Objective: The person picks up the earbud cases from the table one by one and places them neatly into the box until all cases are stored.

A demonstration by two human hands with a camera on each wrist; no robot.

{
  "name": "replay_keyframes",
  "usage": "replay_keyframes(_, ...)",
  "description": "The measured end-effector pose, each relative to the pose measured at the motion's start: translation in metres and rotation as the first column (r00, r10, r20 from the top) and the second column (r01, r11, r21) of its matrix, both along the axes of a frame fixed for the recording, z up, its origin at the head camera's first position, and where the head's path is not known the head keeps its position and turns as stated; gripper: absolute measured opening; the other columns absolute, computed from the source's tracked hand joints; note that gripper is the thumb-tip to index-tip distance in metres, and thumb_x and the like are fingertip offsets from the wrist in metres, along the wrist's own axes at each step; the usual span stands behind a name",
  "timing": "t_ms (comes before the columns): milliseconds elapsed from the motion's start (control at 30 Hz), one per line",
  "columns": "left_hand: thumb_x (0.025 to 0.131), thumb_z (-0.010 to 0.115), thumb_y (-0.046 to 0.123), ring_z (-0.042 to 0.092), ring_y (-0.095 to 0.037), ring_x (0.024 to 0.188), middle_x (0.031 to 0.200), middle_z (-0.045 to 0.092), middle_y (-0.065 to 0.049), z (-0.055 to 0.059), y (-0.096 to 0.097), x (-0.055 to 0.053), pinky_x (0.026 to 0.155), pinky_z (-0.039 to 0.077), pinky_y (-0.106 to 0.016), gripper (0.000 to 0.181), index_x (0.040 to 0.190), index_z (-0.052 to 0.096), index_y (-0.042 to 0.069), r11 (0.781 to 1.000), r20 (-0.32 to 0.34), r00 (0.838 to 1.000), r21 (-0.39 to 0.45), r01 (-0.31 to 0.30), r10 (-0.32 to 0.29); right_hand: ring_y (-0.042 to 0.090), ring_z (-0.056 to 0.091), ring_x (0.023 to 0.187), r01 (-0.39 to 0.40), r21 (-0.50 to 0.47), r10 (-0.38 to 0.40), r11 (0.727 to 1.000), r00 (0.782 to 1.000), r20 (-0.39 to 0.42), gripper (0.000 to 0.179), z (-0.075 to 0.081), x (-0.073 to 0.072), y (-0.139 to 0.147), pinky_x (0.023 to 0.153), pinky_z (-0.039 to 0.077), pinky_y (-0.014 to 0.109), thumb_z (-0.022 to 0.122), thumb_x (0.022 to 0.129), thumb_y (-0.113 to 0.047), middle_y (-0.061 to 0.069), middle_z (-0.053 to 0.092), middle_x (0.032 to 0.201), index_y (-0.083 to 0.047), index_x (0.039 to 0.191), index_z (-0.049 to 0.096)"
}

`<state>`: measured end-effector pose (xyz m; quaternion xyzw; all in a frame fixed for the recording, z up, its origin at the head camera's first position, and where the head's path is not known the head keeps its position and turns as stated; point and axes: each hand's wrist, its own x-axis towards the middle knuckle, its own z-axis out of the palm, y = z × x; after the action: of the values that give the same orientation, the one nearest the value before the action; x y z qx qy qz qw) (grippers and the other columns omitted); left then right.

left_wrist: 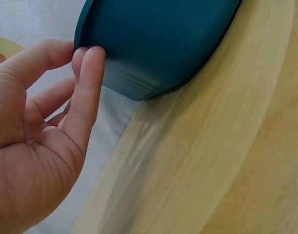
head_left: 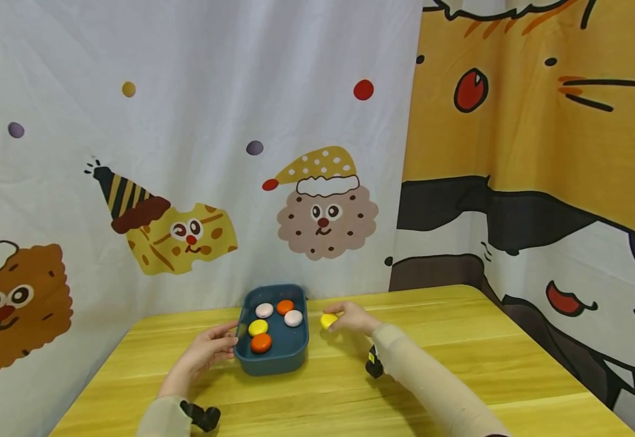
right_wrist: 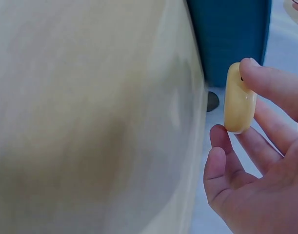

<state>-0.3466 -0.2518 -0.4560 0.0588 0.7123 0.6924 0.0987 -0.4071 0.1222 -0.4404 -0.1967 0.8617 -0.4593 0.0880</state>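
A dark blue rectangular bin (head_left: 272, 365) with rounded corners stands on the table. Inside it lie a yellow disc (head_left: 258, 328), two orange discs (head_left: 261, 343) and two pale pinkish-white discs (head_left: 293, 318), all smooth and rounded. At the bin's left side, my left hand (head_left: 207, 351) pinches the rim between thumb and fingers; the left wrist view shows this hand (left_wrist: 46, 122) close up. Just right of the bin and apart from it, my right hand (head_left: 353, 318) holds another glossy yellow disc (right_wrist: 240, 100) on edge between thumb and fingertips.
The wood-grain table (head_left: 459, 340) has a rounded far right corner. Behind it hangs a white curtain (head_left: 197, 109) with cartoon figures, and a cartoon-animal curtain (head_left: 519, 139) covers the right. Both wrists wear black straps with small devices.
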Motion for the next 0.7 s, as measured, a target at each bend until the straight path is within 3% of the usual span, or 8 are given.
replay_keyframes(133, 0.094, 0.060, 0.003, 0.061, -0.015, 0.073, 0.102, 0.055, -0.012, 0.001, 0.000, 0.000, 0.073, 0.057, -0.030, 0.062, 0.147, 0.031, -0.009, 1.000, -0.009, 1.000, -0.004, 0.005, -0.005, 0.027, 0.055, 0.112, 0.013, -0.013, -0.013, 1.000, 1.000, -0.008, 0.051, 0.006, -0.004, 0.005, 0.090, 0.049, 0.037, 0.076, 0.077, -0.004, 0.014, 0.060, 0.127, 0.000, 0.126, 0.063)
replay_keyframes(433, 0.095, 0.060, 0.005, 0.062, -0.016, 0.076, 0.108, 0.056, -0.018, -0.001, -0.001, 0.001, 0.077, 0.057, -0.033, 0.063, 0.147, 0.029, -0.009, 1.000, -0.019, 1.000, -0.021, 0.023, -0.023, 0.034, 0.051, 0.121, 0.000, -0.057, -0.001, 0.998, 1.000, -0.016, 0.048, 0.018, -0.011, 0.010, 0.097, 0.046, 0.044, 0.074, 0.080, -0.006, 0.016, 0.058, 0.130, -0.001, 0.127, 0.062)
replay_keyframes(700, 0.094, 0.062, 0.007, 0.062, -0.016, 0.076, 0.107, 0.056, -0.017, -0.001, -0.001, 0.003, 0.077, 0.057, -0.034, 0.064, 0.147, 0.029, -0.010, 1.000, -0.026, 0.999, -0.012, 0.021, -0.021, 0.029, 0.054, 0.117, 0.037, -0.067, -0.039, 0.997, 0.999, -0.026, 0.047, 0.036, -0.017, 0.012, 0.088, 0.051, 0.035, 0.074, 0.082, -0.005, 0.015, 0.059, 0.130, -0.002, 0.128, 0.062)
